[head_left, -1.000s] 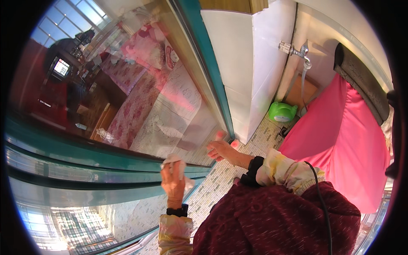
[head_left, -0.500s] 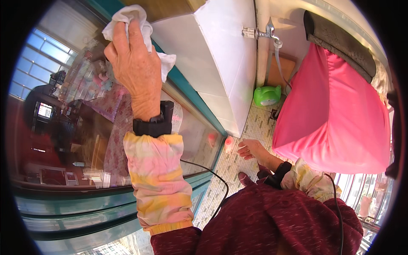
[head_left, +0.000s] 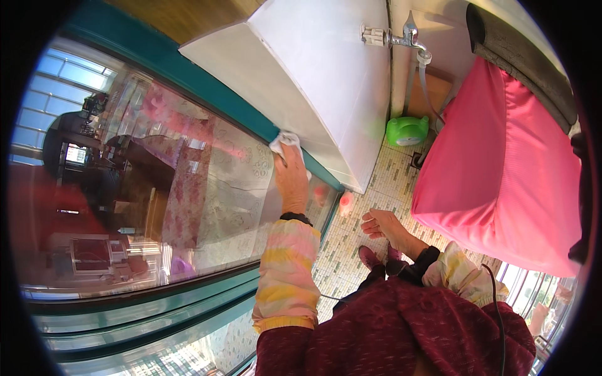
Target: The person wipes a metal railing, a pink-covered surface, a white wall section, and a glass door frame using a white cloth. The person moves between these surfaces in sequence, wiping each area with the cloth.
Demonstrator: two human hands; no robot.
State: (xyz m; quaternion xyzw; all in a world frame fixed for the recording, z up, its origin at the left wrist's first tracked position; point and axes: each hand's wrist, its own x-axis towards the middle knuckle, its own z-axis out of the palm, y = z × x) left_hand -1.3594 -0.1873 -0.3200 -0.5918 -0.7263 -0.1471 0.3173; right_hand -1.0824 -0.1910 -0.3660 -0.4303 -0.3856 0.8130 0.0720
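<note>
My left hand (head_left: 291, 183) is closed around a crumpled white cloth (head_left: 287, 139) and presses it where the glass pane (head_left: 235, 207) meets its teal frame (head_left: 204, 84). Reflections of a window and a dark figure cover much of the glass, along with patterned pink fabric. Lower and to the right, my right hand (head_left: 389, 228) hangs over the tiled floor with fingers stretched out and holds nothing.
A white tiled wall edge (head_left: 326, 81) juts out beside the frame. Beyond it are a metal tap (head_left: 411, 39) with a hose, a green plastic container (head_left: 407, 131) and a large pink cloth-covered object (head_left: 470, 169). A small pinkish-red object (head_left: 345, 202) sits near the frame's foot.
My left hand has slid with the cloth along the frame, down and to the right, closer to my body. My right hand has shifted slightly right, its fingers still stretched.
</note>
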